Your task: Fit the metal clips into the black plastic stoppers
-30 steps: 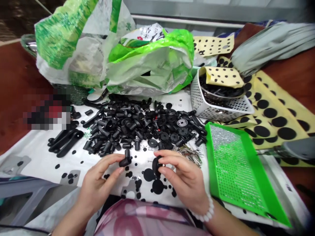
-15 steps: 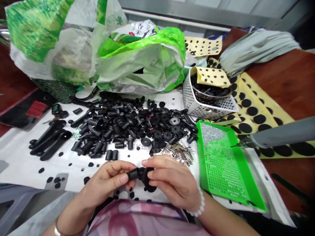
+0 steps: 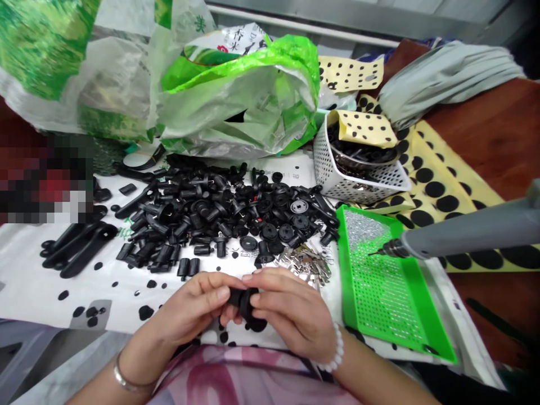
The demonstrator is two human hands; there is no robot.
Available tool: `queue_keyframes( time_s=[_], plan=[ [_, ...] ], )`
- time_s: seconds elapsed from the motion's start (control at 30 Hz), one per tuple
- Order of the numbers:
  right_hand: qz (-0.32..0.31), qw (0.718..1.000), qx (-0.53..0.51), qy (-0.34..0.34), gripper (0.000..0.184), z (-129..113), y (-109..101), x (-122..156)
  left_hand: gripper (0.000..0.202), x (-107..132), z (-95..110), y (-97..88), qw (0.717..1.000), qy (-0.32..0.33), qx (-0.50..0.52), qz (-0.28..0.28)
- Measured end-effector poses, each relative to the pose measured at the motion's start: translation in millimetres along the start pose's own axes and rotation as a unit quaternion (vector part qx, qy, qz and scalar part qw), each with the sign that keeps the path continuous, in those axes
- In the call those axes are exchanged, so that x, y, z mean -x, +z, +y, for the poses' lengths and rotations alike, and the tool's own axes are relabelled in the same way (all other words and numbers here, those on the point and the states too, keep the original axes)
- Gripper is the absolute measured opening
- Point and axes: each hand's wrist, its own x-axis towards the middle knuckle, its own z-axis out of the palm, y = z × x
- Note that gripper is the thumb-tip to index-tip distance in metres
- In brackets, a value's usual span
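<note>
My left hand (image 3: 192, 309) and my right hand (image 3: 291, 312) meet at the near edge of the table, both pinched on one black plastic part (image 3: 243, 301), a short tube joined to a round cap. Fingers of both hands wrap round it and hide much of it. Just beyond my hands lies a big heap of black plastic parts (image 3: 219, 214), with a small pile of shiny metal pieces (image 3: 306, 261) at its right edge.
A green perforated tray (image 3: 388, 287) lies to the right, with a grey power screwdriver (image 3: 464, 230) pointing over it. A white basket (image 3: 358, 180) of parts, yellow sheets with black dots (image 3: 447, 191) and green-white plastic bags (image 3: 236, 95) stand behind.
A second ago each hand held a separate black piece, a little apart. The hands have come together and the two pieces are now joined between them. The screwdriver has moved in over the tray.
</note>
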Motion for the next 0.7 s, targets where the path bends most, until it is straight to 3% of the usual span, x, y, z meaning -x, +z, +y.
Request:
queue_keyframes(
  time_s=[0.13,0.23,0.3,0.4,0.5,0.57,0.7],
  plan=[
    [-0.028,0.999,0.041,0.019,0.022,2,-2,4,0.031,-2,1,-0.7,1.000,-0.002,-0.030,0.004],
    [-0.096,0.984,0.148,-0.014,0.035,1,-6,6,0.033,-4,0,0.2,0.999,-0.011,-0.032,0.010],
    [-0.120,0.968,0.218,-0.025,0.032,1,-7,7,0.031,-5,-1,1.3,0.999,-0.010,-0.040,0.012],
    [-0.102,0.959,0.263,0.004,0.030,1,-7,6,0.027,-7,-2,2.5,0.997,0.016,-0.065,0.026],
    [-0.084,0.961,0.257,0.047,0.045,-2,-8,3,0.025,-9,-4,2.2,0.996,0.033,-0.079,0.030],
    [-0.105,0.959,0.260,0.042,0.052,-4,-11,2,0.026,-10,-6,1.6,0.996,0.028,-0.080,0.021],
    [-0.158,0.939,0.307,0.000,0.040,-4,-12,3,0.027,-13,-9,2.8,0.998,0.026,-0.063,-0.002]
  ],
)
